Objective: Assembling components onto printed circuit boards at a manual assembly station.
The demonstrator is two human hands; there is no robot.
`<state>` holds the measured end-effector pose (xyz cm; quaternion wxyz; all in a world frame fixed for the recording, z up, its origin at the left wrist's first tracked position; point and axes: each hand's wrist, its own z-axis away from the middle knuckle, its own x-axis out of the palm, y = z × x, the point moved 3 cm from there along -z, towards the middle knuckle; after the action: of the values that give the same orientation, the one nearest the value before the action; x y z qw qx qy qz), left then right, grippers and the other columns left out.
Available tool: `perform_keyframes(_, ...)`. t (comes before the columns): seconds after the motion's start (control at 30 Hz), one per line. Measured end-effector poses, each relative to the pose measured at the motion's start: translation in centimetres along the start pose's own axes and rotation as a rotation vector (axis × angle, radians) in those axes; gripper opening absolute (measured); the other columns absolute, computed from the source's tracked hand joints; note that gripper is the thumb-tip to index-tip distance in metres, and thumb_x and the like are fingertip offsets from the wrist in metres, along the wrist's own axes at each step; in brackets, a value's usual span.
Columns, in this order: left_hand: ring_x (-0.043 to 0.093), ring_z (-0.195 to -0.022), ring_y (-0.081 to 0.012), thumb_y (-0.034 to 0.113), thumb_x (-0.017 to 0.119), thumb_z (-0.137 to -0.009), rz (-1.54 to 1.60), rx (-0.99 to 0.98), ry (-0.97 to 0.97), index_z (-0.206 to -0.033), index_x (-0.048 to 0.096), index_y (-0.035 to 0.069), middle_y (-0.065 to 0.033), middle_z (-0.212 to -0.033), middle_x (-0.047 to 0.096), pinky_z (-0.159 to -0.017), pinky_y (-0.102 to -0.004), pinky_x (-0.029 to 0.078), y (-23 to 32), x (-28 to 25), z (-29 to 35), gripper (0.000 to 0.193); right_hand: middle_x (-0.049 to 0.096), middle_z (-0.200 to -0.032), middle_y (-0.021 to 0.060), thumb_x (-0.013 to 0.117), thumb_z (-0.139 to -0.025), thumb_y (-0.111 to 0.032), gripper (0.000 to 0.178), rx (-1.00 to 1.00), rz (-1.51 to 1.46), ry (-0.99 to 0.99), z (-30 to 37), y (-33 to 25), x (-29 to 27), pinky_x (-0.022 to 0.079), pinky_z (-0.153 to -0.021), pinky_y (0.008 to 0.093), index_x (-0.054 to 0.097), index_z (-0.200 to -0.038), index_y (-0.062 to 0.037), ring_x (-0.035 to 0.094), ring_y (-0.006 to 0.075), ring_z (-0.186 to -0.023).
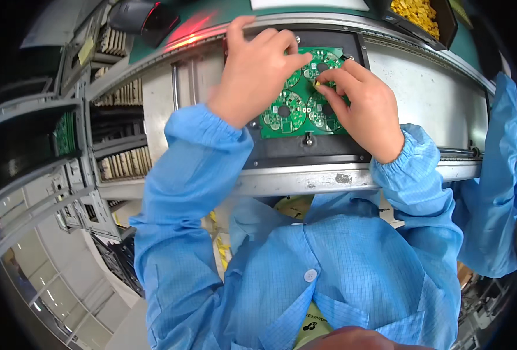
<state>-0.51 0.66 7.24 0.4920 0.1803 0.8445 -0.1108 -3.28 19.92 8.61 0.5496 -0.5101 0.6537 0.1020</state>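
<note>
A green circuit board [286, 132] with several round sections and small parts on it lies in a dark fixture frame [282, 153] before me. My right hand [368, 108] is over its right side, thumb and index finger pinching a small yellow component [317, 83] close to the board. The component is mostly covered by the fingertips. My left hand [255, 70] spans the upper left of the board and frame, fingers spread apart and thumb pointing right. Nothing shows in it, though its palm side is hidden.
A black bin [449, 26] of small yellow parts [416, 16] stands at the far right. Metal rails [270, 185] run along the near and far sides of the fixture. Racks with slotted holders [124, 163] stand at left. A blue sleeve [491, 204] shows at right.
</note>
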Motion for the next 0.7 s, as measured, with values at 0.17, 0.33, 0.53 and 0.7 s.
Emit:
perform_keyframes(0.17,0.065,-0.097,-0.0131,0.014,0.066,-0.087,0.005,-0.059,0.048,-0.103,0.077,0.022,0.0054,-0.092,0.063,-0.111,-0.0557,0.029,-0.2,0.8,1.0,0.021,0.062,-0.082,0.0056,0.079,-0.087,-0.011,0.011,0.021,0.066,0.003,0.7,-0.9,0.5,0.050,-0.058,0.0357,0.075,-0.097,-0.0113,0.063,0.0219,-0.065)
perform_keyframes(0.33,0.065,-0.101,-0.0166,0.014,0.068,-0.090,0.248,-0.183,0.073,-0.106,0.073,0.019,0.0026,-0.096,0.065,-0.108,-0.0559,0.028,-0.9,-1.7,1.8,0.017,0.062,-0.082,0.0048,0.079,-0.086,-0.012,0.012,0.001,0.164,-0.028,1.0,-1.5,0.4,0.049,-0.057,0.0362,0.075,-0.098,-0.0123,0.062,0.0226,-0.065)
perform_keyframes(0.53,0.064,-0.099,-0.0191,0.011,0.059,-0.093,0.230,-0.185,0.005,-0.106,0.071,0.015,0.0000,-0.095,0.063,-0.111,-0.0581,0.027,-0.6,-2.3,2.8,0.018,0.061,-0.081,0.0037,0.080,-0.086,-0.015,0.011,-0.026,0.242,-0.058,0.9,-2.1,0.2,0.049,-0.058,0.0363,0.074,-0.096,-0.0133,0.062,0.0228,-0.068)
perform_keyframes(0.7,0.064,-0.099,-0.0192,0.010,0.058,-0.092,0.222,-0.159,-0.027,-0.101,0.072,0.014,-0.0002,-0.095,0.063,-0.111,-0.0583,0.028,-0.6,-2.6,2.7,0.017,0.061,-0.082,0.0036,0.079,-0.086,-0.015,0.011,-0.010,0.295,-0.069,0.9,-2.3,0.3,0.050,-0.059,0.0366,0.074,-0.096,-0.0137,0.063,0.0234,-0.070)
